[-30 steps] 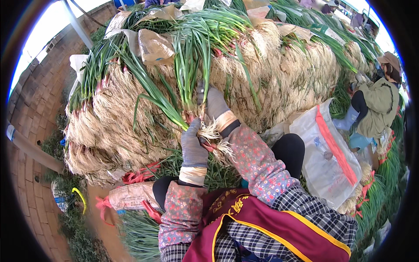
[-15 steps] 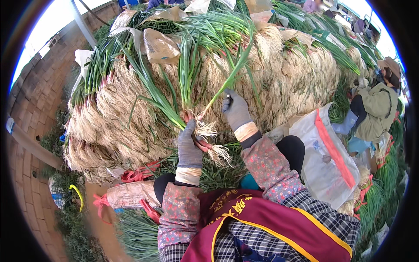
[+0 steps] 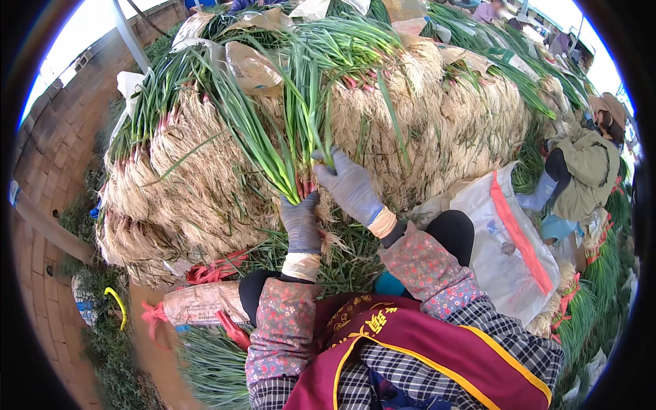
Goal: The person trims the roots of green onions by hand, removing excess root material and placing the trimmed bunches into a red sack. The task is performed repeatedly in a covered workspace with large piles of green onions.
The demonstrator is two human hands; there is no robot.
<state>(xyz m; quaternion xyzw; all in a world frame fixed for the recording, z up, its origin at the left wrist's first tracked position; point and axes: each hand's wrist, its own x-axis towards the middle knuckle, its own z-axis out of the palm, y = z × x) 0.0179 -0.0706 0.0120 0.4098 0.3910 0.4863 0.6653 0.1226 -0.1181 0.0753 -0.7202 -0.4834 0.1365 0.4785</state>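
A small bunch of spring onions (image 3: 279, 160) with green leaves and reddish bases stands fanned upward, its base gripped in my gloved left hand (image 3: 301, 222). My gloved right hand (image 3: 347, 183) is just right of the bunch, back up and fingers apart. Its fingertips meet a green leaf at the bunch's right edge and look slightly blurred. Pale roots hang below beside my left hand, partly hidden by it. Directly beyond both hands rises a big heap of spring onions (image 3: 437, 130), its whitish roots facing me.
Loose green leaves (image 3: 348, 256) lie below my hands. A white sack with a red stripe (image 3: 509, 246) is at right, near a crouching co-worker (image 3: 588, 164). At left are a rolled sack with red ties (image 3: 205, 304), a grey pole (image 3: 51, 225) and a yellow hook-shaped object (image 3: 117, 307).
My right hand has moved left and down to the bunch, its fingers spreading. The spring onion that slanted out to the right now stands in with the others. My left hand keeps its grip.
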